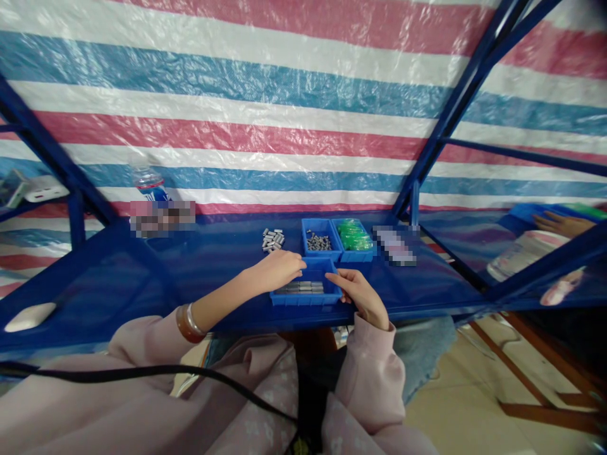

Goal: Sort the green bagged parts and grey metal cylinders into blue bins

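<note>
A small blue tray (303,297) with a row of grey metal parts stands near the front edge of the blue shelf-table (190,265). My left hand (275,268) rests at the tray's far left corner, fingers curled over the rim; whether it holds anything I cannot tell. My right hand (363,294) touches the tray's right side, with the fingers bent against the wall. Behind the tray lies a loose pile of grey metal pieces (273,240). Two more blue bins stand behind it: one with grey parts (320,241), one with green parts (353,236).
A water bottle (149,183) stands at the back left. A white object (29,316) lies at the left front edge. Blue frame posts (76,221) rise at both sides. Another person's hand (562,224) rests by a blue tray at the far right.
</note>
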The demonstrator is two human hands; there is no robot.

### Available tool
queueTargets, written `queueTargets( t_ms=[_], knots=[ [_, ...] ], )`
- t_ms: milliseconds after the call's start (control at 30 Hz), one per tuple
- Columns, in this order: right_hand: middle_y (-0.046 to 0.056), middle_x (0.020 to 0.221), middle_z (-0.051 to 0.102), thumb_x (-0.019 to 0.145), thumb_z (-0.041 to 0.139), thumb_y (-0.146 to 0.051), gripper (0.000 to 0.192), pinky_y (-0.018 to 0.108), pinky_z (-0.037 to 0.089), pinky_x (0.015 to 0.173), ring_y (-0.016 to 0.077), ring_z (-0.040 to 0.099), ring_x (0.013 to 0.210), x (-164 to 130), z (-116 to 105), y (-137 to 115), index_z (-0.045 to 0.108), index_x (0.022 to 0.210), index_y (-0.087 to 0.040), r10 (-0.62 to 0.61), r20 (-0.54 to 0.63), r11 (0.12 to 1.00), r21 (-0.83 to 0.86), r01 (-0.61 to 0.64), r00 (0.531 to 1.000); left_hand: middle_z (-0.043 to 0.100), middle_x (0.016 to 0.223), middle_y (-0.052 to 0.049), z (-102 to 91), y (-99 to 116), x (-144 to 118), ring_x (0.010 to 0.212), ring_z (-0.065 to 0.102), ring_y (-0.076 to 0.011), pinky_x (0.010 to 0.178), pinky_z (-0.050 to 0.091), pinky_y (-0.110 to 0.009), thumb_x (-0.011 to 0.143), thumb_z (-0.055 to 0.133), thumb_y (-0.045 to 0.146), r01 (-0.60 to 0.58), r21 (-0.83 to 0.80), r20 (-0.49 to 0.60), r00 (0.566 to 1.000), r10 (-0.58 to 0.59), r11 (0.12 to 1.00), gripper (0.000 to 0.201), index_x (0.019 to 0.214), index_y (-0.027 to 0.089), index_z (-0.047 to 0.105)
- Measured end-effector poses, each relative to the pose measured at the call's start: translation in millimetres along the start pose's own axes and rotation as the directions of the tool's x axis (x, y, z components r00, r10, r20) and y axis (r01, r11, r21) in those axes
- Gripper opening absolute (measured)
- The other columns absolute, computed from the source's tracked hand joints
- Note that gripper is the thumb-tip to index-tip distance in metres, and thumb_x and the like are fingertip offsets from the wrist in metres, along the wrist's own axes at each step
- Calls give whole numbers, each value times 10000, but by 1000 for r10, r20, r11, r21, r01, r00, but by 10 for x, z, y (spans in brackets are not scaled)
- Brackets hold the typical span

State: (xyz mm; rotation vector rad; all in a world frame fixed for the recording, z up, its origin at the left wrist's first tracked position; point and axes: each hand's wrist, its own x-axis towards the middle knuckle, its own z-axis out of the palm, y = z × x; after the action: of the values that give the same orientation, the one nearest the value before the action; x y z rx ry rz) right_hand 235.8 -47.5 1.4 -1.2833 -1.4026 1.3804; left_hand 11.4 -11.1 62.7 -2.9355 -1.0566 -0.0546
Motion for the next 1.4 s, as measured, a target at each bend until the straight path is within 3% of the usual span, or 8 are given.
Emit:
queueTargets(
  t_ms=[133,267,500,700,1267,1400],
  knots=[
    [-89,399,397,752,694,-533,457,187,269,367,49,375,347,9,-3,12,448,559,-199,-10,-11,1000,-16,9,1000,700,901,-63,52,69,4,840,679,-213,643,444,-264,935,475,183,-7,41,73,997,4,999,229,902,184,701],
    [-85,409,407,751,692,-548,460,192,269,368,53,378,350,17,-10,23,457,565,-199,-13,-5,1000,-16,13,1000,710,955,-64,45,46,-22,878,678,-202,666,455,-255,927,427,162,4,-39,110,994,1,999,287,935,205,711],
    [-85,418,418,731,703,-561,433,194,278,369,57,382,351,15,-6,13,505,609,-195,-6,-5,1000,-4,6,1000,722,1001,-82,-64,-34,-127,930,675,-228,748,468,-272,766,456,8,49,-111,188,982,-28,993,380,1006,191,686],
    [-91,412,391,739,697,-552,457,194,262,370,54,375,353,5,-3,-7,456,573,-201,-14,-9,1000,-9,14,1000,725,1007,-74,-94,-34,-136,966,665,-217,808,461,-263,743,458,-10,24,-156,195,981,7,987,399,994,190,695],
    [-89,410,384,716,705,-577,478,204,274,369,56,359,344,-9,10,-29,446,563,-205,-8,-15,1000,-7,8,1000,695,962,-118,-72,38,-152,900,664,-238,781,476,-298,745,455,-6,43,-128,219,976,-14,991,351,930,145,712],
    [-90,411,387,726,703,-563,474,204,274,375,55,367,350,-11,5,-21,442,561,-204,-10,-9,1000,-6,10,1000,691,1058,-96,-172,19,-180,953,657,-212,833,480,-282,756,430,-23,34,-180,168,986,-4,983,426,1037,162,692]
  ],
)
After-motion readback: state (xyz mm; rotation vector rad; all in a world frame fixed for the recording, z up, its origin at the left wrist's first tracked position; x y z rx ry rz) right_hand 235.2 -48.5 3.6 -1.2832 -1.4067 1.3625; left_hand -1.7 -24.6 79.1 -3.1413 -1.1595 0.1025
